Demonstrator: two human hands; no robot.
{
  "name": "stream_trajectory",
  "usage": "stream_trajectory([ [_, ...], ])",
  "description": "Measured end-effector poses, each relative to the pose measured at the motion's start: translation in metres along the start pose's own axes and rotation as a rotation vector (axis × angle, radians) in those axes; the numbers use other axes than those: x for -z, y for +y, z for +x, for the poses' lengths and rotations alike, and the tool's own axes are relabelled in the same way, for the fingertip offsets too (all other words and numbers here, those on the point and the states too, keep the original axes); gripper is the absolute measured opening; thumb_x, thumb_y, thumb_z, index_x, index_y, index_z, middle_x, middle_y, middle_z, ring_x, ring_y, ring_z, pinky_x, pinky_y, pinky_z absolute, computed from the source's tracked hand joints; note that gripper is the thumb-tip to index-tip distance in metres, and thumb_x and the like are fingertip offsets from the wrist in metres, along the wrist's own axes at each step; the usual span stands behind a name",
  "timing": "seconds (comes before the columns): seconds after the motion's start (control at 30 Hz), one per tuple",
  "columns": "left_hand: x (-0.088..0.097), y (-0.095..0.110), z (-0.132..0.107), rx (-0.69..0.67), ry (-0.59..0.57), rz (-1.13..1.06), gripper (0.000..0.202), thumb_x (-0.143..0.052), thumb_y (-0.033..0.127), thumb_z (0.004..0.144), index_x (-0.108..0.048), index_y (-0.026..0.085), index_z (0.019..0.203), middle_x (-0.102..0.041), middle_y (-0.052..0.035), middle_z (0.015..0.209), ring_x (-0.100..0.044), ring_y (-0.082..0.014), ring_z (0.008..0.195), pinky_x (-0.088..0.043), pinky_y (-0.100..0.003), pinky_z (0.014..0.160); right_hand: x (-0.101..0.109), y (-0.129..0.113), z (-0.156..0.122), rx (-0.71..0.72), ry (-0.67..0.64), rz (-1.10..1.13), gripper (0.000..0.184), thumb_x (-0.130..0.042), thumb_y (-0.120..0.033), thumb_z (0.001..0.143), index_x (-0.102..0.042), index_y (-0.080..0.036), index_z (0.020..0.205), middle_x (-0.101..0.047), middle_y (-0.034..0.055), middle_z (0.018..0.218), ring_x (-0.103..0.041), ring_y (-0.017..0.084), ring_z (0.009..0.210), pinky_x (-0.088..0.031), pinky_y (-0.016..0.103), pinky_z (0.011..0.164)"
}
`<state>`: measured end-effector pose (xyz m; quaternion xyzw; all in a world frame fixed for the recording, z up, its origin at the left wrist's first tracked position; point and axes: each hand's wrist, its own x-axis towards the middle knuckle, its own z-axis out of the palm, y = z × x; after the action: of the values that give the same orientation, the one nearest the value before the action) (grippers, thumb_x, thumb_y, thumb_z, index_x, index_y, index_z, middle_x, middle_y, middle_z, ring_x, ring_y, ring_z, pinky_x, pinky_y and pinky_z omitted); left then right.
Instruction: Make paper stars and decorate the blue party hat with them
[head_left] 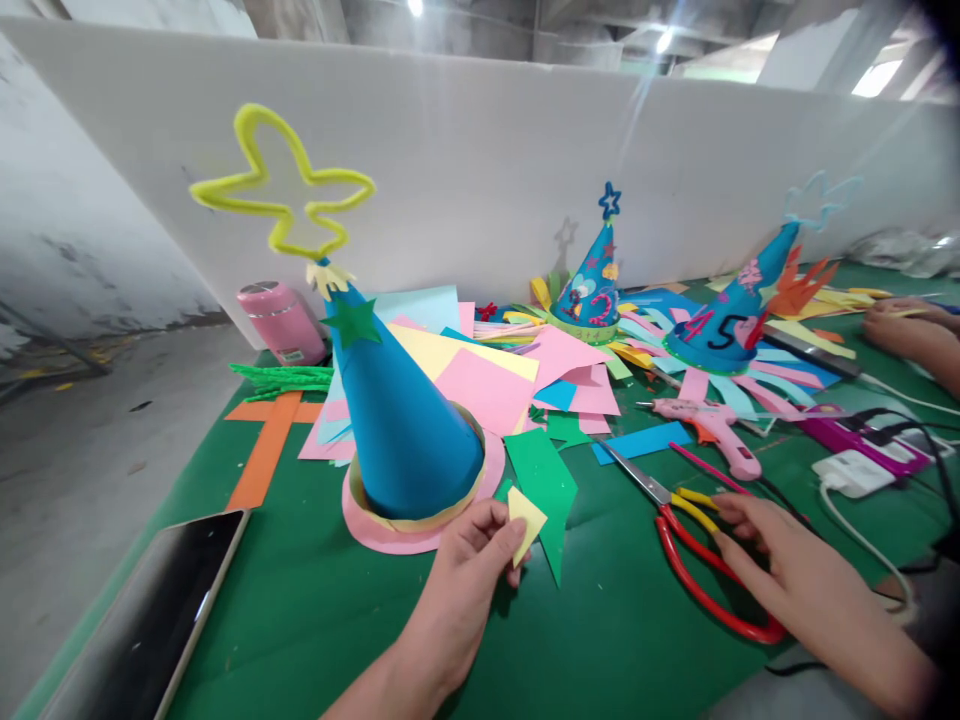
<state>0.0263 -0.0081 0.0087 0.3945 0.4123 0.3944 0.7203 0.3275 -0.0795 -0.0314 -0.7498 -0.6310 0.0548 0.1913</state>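
My left hand (469,575) pinches a small yellow paper piece (526,520) just in front of a blue cone hat (401,420). The hat stands on a pink paper brim (367,525) and carries a green star and a yellow pipe-cleaner star (281,185) on top. My right hand (780,560) lies with fingers stretched over the red handles of a pair of scissors (694,555), touching them. A green paper scrap (547,480) lies between the hat and the scissors.
Green table (300,620) strewn with coloured paper. Two more blue cone hats (592,285) (731,305) stand at the back, a pink glue gun (712,425) and power strip (862,465) to the right, a tablet (161,610) front left, a pink bottle (281,320), and another person's hand (907,325) far right.
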Motion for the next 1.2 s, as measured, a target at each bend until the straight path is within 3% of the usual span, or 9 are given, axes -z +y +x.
stream_trajectory([
  [0.2, -0.011, -0.009, 0.007, -0.016, -0.036, 0.011, 0.022, -0.058, 0.030, 0.075, -0.046, 0.017, 0.062, -0.046, 0.0050, 0.054, -0.039, -0.0072, 0.049, -0.030, -0.020, 0.050, 0.005, -0.014, 0.016, 0.028, -0.160, -0.159, 0.014, -0.047, -0.028, 0.077, -0.052, -0.021, 0.087, -0.065, 0.0037, 0.070, -0.063, 0.021, 0.059, -0.044, 0.028, 0.048],
  [0.33, -0.006, -0.016, 0.004, 0.011, -0.078, 0.038, 0.022, -0.060, 0.031, 0.074, -0.048, 0.016, 0.063, -0.049, 0.0042, 0.054, -0.040, -0.0076, 0.049, -0.031, -0.021, 0.050, 0.008, -0.011, 0.013, 0.027, -0.094, -0.123, 0.017, -0.043, -0.031, 0.079, -0.055, -0.020, 0.086, -0.067, 0.0077, 0.080, -0.065, 0.025, 0.066, -0.048, 0.032, 0.054],
  [0.47, -0.001, -0.018, 0.004, 0.028, -0.072, 0.015, 0.023, -0.061, 0.032, 0.073, -0.048, 0.017, 0.063, -0.051, 0.0038, 0.055, -0.042, -0.0076, 0.049, -0.031, -0.021, 0.050, 0.020, -0.011, 0.009, -0.045, 0.041, 0.128, 0.030, -0.045, -0.038, 0.077, -0.059, -0.019, 0.095, -0.065, 0.0115, 0.101, -0.061, 0.029, 0.092, -0.050, 0.036, 0.072],
  [0.53, 0.000, -0.017, 0.004, 0.029, -0.065, -0.011, 0.021, -0.060, 0.032, 0.074, -0.049, 0.017, 0.064, -0.052, 0.0038, 0.055, -0.042, -0.0074, 0.049, -0.031, -0.021, 0.049, 0.027, -0.016, 0.005, -0.223, 0.028, 0.367, 0.035, -0.051, -0.043, 0.072, -0.062, -0.019, 0.096, -0.063, 0.0108, 0.107, -0.057, 0.031, 0.099, -0.049, 0.036, 0.077],
  [0.63, 0.000, -0.015, 0.005, 0.027, -0.044, -0.051, 0.020, -0.061, 0.030, 0.074, -0.049, 0.016, 0.064, -0.052, 0.0038, 0.055, -0.042, -0.0072, 0.048, -0.031, -0.020, 0.048, 0.033, -0.032, -0.002, -0.561, -0.151, 0.858, 0.041, -0.056, -0.048, 0.069, -0.063, -0.020, 0.099, -0.065, 0.0103, 0.104, -0.060, 0.030, 0.090, -0.052, 0.033, 0.068],
  [0.73, -0.001, -0.010, 0.004, 0.015, -0.006, -0.100, 0.019, -0.063, 0.027, 0.072, -0.049, 0.017, 0.064, -0.051, 0.0042, 0.055, -0.043, -0.0074, 0.049, -0.033, -0.019, 0.048, 0.033, -0.059, -0.010, -0.598, -0.314, 1.091, 0.042, -0.060, -0.049, 0.067, -0.062, -0.021, 0.099, -0.067, 0.0093, 0.094, -0.063, 0.025, 0.079, -0.052, 0.032, 0.063],
  [0.8, -0.004, -0.002, 0.003, -0.006, 0.022, -0.136, 0.019, -0.063, 0.025, 0.072, -0.049, 0.017, 0.062, -0.048, 0.0049, 0.054, -0.043, -0.0073, 0.050, -0.033, -0.019, 0.049, 0.031, -0.078, -0.013, -0.522, -0.373, 1.241, 0.044, -0.067, -0.044, 0.063, -0.061, -0.021, 0.100, -0.065, 0.0077, 0.094, -0.061, 0.022, 0.081, -0.051, 0.028, 0.067],
  [1.03, -0.016, 0.032, 0.000, -0.097, 0.067, -0.232, 0.017, -0.062, 0.020, 0.073, -0.049, 0.016, 0.062, -0.046, 0.0045, 0.057, -0.045, -0.0075, 0.053, -0.035, -0.019, 0.049, 0.011, -0.122, -0.010, -0.548, -0.620, 1.377, 0.050, -0.075, -0.037, 0.052, -0.061, -0.024, 0.098, -0.061, 0.0025, 0.079, -0.059, 0.016, 0.068, -0.048, 0.022, 0.057],
  [1.2, -0.015, 0.048, 0.003, -0.187, 0.043, -0.143, 0.015, -0.060, 0.020, 0.074, -0.051, 0.016, 0.062, -0.048, 0.0037, 0.058, -0.043, -0.0073, 0.054, -0.034, -0.019, 0.051, -0.003, -0.142, -0.006, -0.695, -0.691, 1.439, 0.037, -0.068, -0.043, 0.061, -0.064, -0.021, 0.090, -0.061, 0.0020, 0.068, -0.059, 0.016, 0.065, -0.047, 0.022, 0.055],
])
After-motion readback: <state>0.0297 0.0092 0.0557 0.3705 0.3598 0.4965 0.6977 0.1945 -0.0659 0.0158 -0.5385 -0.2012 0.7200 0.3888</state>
